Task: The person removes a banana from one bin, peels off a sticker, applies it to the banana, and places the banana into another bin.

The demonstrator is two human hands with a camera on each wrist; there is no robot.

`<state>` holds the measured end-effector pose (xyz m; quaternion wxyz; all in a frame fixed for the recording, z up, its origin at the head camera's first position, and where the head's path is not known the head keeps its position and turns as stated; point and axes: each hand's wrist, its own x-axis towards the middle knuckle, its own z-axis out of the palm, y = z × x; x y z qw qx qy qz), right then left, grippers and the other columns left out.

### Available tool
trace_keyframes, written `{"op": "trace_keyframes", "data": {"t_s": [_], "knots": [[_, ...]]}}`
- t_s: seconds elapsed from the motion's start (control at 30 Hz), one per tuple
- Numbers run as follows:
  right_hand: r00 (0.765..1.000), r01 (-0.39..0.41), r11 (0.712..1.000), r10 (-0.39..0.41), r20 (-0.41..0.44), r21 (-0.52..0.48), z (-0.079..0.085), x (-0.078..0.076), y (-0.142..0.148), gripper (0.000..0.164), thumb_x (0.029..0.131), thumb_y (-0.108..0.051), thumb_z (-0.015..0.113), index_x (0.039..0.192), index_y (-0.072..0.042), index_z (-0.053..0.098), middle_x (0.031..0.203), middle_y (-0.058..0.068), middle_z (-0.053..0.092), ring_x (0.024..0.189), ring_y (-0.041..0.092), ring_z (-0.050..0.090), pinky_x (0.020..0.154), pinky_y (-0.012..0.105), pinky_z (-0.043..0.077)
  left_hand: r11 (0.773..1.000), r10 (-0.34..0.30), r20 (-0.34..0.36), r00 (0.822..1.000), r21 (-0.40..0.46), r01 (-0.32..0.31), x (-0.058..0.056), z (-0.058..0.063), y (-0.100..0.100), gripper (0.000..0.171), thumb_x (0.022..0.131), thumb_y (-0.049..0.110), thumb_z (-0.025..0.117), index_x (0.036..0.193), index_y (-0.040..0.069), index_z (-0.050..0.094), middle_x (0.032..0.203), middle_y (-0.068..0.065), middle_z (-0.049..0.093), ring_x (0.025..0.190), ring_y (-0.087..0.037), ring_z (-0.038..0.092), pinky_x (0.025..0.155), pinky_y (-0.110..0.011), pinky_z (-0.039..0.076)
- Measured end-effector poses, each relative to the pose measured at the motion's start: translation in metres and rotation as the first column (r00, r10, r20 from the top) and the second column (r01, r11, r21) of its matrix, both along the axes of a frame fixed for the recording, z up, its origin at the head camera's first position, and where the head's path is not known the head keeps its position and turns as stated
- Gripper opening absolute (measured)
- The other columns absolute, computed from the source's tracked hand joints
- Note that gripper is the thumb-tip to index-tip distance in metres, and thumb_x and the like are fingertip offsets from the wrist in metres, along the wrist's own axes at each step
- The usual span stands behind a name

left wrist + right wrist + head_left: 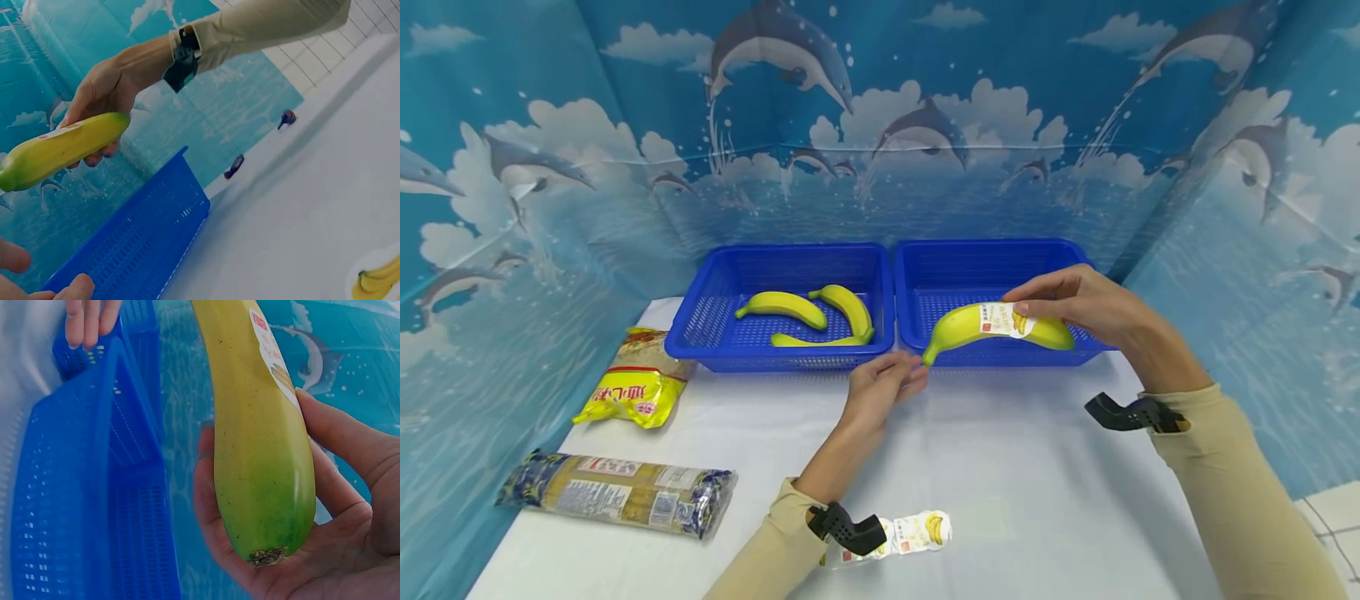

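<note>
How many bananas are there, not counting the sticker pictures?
4. In the left basket: a left banana, right banana and near banana. The right hand holds another banana. The basket's near wall may hide more.

Along the back of the worktop (1000, 467), before the curtain (925, 200): left basket (752, 364), right basket (992, 258) alongside. In the left basket, three bananas (786, 305). To its left, bag (640, 379); before that, long packet (617, 493). Farther right, near the front, label strip (917, 533). In right grip (1078, 302), across the right basket's front rim in the head view, fourth banana (957, 327); just beside its tip, left grip (880, 387).
</note>
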<state>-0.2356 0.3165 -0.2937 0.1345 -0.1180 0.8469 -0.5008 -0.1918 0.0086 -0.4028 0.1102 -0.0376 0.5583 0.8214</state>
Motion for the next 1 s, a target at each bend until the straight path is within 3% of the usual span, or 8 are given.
{"op": "trace_keyframes", "data": {"t_s": [0.2,0.5,0.77,0.87,1.0], "knots": [[0.998,0.032,0.999,-0.03,0.057,-0.032,0.008,-0.03,-0.004,0.03,0.107,-0.02,0.071,0.134,-0.009,0.077,0.121,0.0,0.074,0.099,0.021,0.068,0.078,0.031,0.061,0.987,0.046,0.052,0.998,0.154,-0.054,-0.004,-0.002,0.004,0.034,0.108,-0.005,0.054,0.141,-0.013,0.057,0.134,-0.032,0.068,0.126,-0.04,0.069,0.102,-0.038,0.06],[0.988,0.107,0.994,-0.107,0.109,0.004,0.007,-0.066,-0.006,0.042,0.103,-0.034,0.077,0.14,-0.014,0.074,0.127,-0.001,0.07,0.103,0.02,0.069,0.084,0.031,0.062,0.944,0.082,0.159,0.984,0.305,-0.128,-0.007,-0.007,0.018,0.044,0.108,-0.006,0.054,0.151,-0.013,0.049,0.133,-0.031,0.067,0.123,-0.036,0.072,0.105,-0.036,0.059],[0.984,0.09,0.995,-0.096,0.148,0.047,-0.002,-0.098,-0.009,0.06,0.104,-0.038,0.074,0.153,-0.008,0.06,0.15,0.01,0.058,0.109,0.017,0.065,0.086,0.029,0.06,0.903,0.096,0.231,0.968,0.39,-0.182,-0.017,-0.01,0.018,0.045,0.108,-0.007,0.056,0.152,-0.01,0.05,0.133,-0.029,0.064,0.12,-0.034,0.072,0.102,-0.033,0.06],[0.982,0.089,0.995,-0.093,0.166,0.035,-0.007,-0.111,-0.013,0.057,0.104,-0.037,0.075,0.152,-0.008,0.062,0.151,0.012,0.058,0.11,0.017,0.066,0.088,0.031,0.06,0.893,0.102,0.242,0.965,0.405,-0.196,-0.02,-0.012,0.017,0.044,0.108,-0.008,0.055,0.152,-0.011,0.049,0.132,-0.028,0.064,0.121,-0.035,0.071,0.102,-0.034,0.06],[0.971,0.125,0.992,-0.119,0.207,-0.014,-0.015,-0.125,-0.017,0.049,0.101,-0.034,0.079,0.144,-0.011,0.07,0.147,0.01,0.06,0.109,0.017,0.068,0.089,0.032,0.06,0.878,0.11,0.254,0.961,0.428,-0.214,-0.023,-0.015,0.016,0.039,0.107,-0.008,0.056,0.146,-0.012,0.053,0.118,-0.022,0.066,0.109,-0.031,0.074,0.103,-0.037,0.06]]}}
